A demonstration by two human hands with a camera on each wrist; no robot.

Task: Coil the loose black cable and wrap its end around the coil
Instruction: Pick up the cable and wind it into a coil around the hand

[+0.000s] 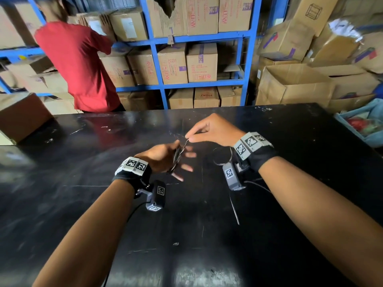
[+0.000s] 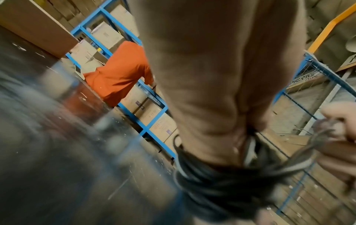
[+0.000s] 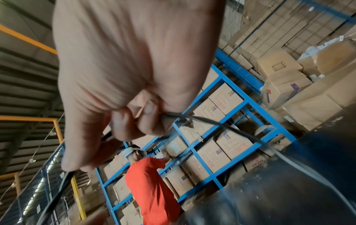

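The black cable [image 1: 177, 157] is wound in several turns around my left hand [image 1: 161, 157], which hovers just above the black table [image 1: 83, 183]. The fingers point right and the thumb presses the coil [image 2: 221, 182] against the palm. My right hand [image 1: 209, 131] pinches the running strand [image 3: 192, 118] between thumb and fingertips just above the coil. From there the cable loops loosely [image 1: 222, 156] under my right wrist. Its tail [image 1: 234, 208] lies on the table toward me. The cable's end is not distinguishable.
A person in a red shirt [image 1: 83, 65] stands beyond the table's far left edge at blue shelving [image 1: 207, 83] stacked with cartons. A brown box [image 1: 22, 114] sits at the table's left corner. Open cartons [image 1: 294, 85] and a blue basket [image 1: 364, 125] stand to the right.
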